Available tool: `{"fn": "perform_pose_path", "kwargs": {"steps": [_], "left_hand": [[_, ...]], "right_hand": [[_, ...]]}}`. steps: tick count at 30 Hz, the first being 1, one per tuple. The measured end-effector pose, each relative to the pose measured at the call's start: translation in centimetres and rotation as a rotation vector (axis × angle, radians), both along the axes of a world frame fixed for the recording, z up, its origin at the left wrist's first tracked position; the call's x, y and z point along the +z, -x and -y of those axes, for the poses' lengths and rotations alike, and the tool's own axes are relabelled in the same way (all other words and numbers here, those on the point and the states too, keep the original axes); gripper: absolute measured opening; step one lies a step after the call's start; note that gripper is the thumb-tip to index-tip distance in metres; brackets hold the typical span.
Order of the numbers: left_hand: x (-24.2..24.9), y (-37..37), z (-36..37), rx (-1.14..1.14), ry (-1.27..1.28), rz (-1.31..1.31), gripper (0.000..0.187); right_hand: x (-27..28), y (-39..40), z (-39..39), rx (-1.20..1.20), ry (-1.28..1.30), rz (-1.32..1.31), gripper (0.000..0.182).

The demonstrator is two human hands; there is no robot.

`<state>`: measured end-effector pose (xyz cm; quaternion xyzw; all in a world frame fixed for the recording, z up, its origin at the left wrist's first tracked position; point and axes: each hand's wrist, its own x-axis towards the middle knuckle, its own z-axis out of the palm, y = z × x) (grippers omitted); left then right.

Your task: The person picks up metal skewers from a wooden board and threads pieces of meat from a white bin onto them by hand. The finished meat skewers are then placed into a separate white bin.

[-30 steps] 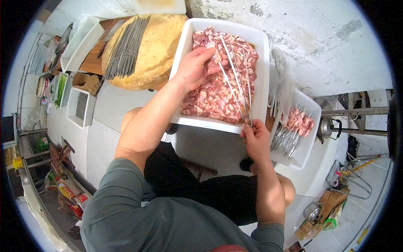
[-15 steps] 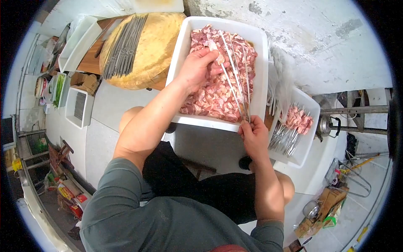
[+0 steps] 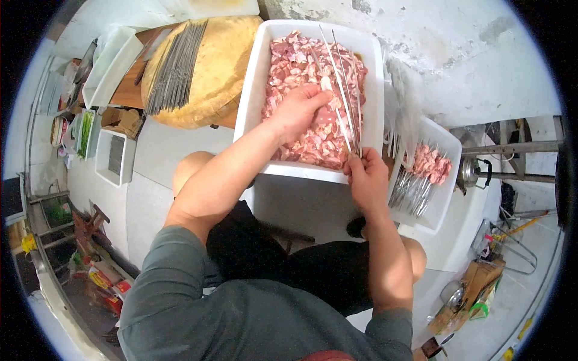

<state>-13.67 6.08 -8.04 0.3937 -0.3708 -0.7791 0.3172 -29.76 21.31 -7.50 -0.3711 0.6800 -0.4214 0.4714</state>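
A white tub full of cut raw meat sits in front of me. Over the meat, my left hand pinches a small pale piece of meat between thumb and fingers, right beside the skewers. My right hand is closed at the tub's near right corner. It grips several thin metal skewers by their lower ends, and they fan out up and away across the tub.
To the right, a white tray holds meat-loaded skewers, with a plastic bag beside it. A round chopping block at left carries a pile of bare skewers. Farther left stands a small white bin.
My left hand has come lower, toward me, with its fingers still pinched at the skewers. My right hand has risen slightly with the skewer ends, and the skewers' fan has narrowed.
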Motion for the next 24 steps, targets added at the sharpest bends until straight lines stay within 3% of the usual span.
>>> {"fn": "perform_pose_path", "kwargs": {"steps": [2, 4, 6, 9, 12, 15, 18, 24], "left_hand": [[1.4, -0.6, 0.7, -0.052, -0.023, 0.075, 0.016], [1.4, -1.2, 2.1, 0.008, 0.054, -0.052, 0.027], [1.5, -2.4, 2.9, 0.056, 0.104, 0.11, 0.029], [1.8, -4.3, 3.1, -0.284, 0.667, 0.914, 0.029], [0.2, -4.8, 2.2, -0.699, 0.831, 1.328, 0.03], [-2.1, -5.7, 1.8, -0.981, 0.779, 1.314, 0.032], [-3.6, -5.5, 1.6, -0.968, 0.823, 1.285, 0.031], [-3.4, -4.1, 2.2, -0.658, 0.928, 1.26, 0.028]], "right_hand": [[0.1, 0.1, 0.2, -0.012, 0.014, 0.002, 0.017], [0.3, 0.5, 0.4, -0.034, 0.05, -0.003, 0.017], [0.4, 1.2, 0.2, -0.057, 0.095, -0.014, 0.017], [1.0, 2.2, -0.4, -0.106, 0.054, 0.084, 0.016], [1.3, 3.0, -0.8, -0.121, 0.069, 0.059, 0.015], [1.0, 3.6, -1.2, -0.137, 0.07, 0.088, 0.015], [1.2, 3.8, -1.3, -0.134, 0.062, 0.081, 0.014], [1.6, 4.0, -1.6, -0.147, 0.092, 0.121, 0.014]]}}
